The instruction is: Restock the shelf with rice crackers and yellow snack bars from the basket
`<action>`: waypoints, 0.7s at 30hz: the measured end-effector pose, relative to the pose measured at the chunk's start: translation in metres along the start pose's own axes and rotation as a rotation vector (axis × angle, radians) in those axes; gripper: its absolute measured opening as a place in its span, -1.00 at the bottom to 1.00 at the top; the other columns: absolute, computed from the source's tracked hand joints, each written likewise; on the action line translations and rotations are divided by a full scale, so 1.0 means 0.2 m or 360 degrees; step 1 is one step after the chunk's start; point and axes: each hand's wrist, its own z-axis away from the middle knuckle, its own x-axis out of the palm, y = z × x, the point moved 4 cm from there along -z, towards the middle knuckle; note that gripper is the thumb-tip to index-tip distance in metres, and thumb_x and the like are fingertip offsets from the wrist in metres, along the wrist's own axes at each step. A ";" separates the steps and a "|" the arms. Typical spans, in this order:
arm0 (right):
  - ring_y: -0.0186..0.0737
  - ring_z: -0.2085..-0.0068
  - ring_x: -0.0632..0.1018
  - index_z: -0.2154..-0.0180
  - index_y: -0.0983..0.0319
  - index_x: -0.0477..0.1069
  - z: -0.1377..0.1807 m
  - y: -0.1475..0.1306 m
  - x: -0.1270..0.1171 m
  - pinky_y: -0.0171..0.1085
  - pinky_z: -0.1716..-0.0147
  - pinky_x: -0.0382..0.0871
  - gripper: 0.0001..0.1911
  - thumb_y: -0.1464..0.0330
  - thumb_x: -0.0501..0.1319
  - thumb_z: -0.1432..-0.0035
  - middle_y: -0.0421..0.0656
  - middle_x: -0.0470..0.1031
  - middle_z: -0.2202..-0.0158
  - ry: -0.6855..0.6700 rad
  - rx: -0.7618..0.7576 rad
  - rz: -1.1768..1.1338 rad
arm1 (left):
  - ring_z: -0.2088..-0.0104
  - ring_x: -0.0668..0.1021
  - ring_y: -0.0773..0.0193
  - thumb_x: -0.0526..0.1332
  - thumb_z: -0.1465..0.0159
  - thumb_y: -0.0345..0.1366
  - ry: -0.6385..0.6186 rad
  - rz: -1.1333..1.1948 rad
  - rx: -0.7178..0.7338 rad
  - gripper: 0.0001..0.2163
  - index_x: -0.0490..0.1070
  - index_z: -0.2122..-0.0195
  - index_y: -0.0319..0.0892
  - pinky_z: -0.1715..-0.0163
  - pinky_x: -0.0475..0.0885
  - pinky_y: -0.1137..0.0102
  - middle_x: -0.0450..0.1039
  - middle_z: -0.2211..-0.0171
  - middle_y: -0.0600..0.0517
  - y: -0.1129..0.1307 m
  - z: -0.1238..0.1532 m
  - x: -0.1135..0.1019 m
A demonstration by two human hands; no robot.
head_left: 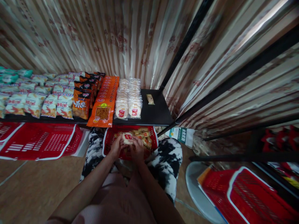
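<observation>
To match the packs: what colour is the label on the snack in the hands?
The label is red, best seen in the head view.

A dull pink top [112, 199] covers the torso at the near edge, its cloth a single muted shade with what look like fine ribs, dim in the low light. Farther off, to the left and right, show loose-looking trousers [167, 161] in white, broken up by large, ragged black blotches that run into one another like splashed ink. The slender forearms [88, 189] are bare to the wrists, and the left hand [117, 145] and right hand [137, 148] are ungloved.
</observation>
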 end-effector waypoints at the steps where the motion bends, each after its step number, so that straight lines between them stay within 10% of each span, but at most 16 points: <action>1: -0.18 0.03 0.36 0.30 0.18 0.46 0.00 0.00 0.00 -0.14 0.01 0.23 -0.76 0.46 0.04 -0.07 -0.08 0.39 0.08 0.0031 -0.0018 0.0047 | 0.41 0.55 0.34 0.09 -0.20 -0.12 0.0006 0.0012 0.0001 -0.70 0.41 0.22 -0.23 0.42 0.43 0.49 0.53 0.40 -0.01 -0.01 -0.01 0.00; 15: -0.11 -0.12 0.25 0.44 0.19 0.43 0.01 0.05 -0.04 -0.03 -0.08 0.15 -0.74 0.44 -0.01 -0.11 -0.10 0.21 -0.14 0.0233 0.0131 0.0108 | 0.48 0.52 0.31 0.30 0.19 -0.37 -0.0127 -0.0075 0.0101 -0.66 0.46 0.31 -0.27 0.46 0.39 0.45 0.53 0.45 0.02 -0.01 0.03 0.03; 21: -0.15 0.12 0.50 0.05 0.22 0.25 0.01 0.12 -0.03 -0.17 0.12 0.38 -0.65 0.22 0.02 -0.16 -0.02 0.45 0.11 0.0268 0.0597 -0.0592 | 0.46 0.54 0.29 0.35 0.21 -0.37 -0.0086 -0.0001 0.0117 -0.64 0.43 0.32 -0.26 0.42 0.41 0.43 0.53 0.45 0.02 -0.01 0.06 0.07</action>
